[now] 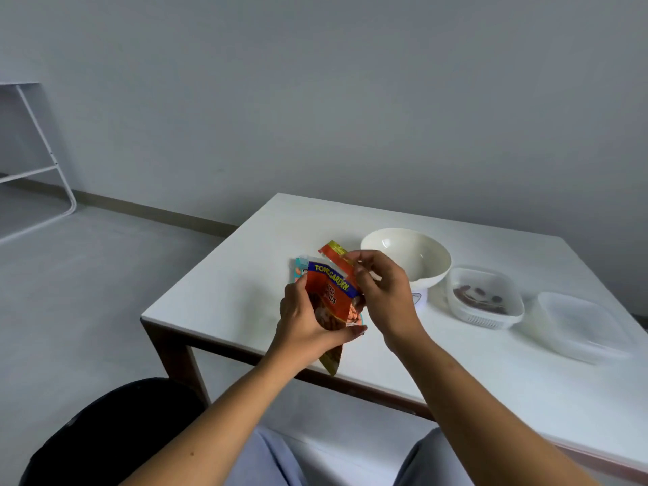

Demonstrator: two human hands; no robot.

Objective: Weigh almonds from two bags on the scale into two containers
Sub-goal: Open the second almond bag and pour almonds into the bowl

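An orange almond bag (333, 296) with a blue band is held upright above the table's left part. My left hand (308, 327) grips its lower body. My right hand (382, 292) pinches the torn top strip (335, 254), which bends away from the bag. A teal second bag (298, 271) lies on the table behind it, mostly hidden. A cream bowl (420, 254) sits on a small white scale (419, 296). A clear container (485, 296) holding some almonds stands to the right, and another clear container (578, 324) beyond it looks empty.
The white table (245, 275) has dark wooden legs, and its left corner is near my left hand. A black chair (115, 433) is at the lower left. A white metal rack (45, 163) stands by the wall at far left.
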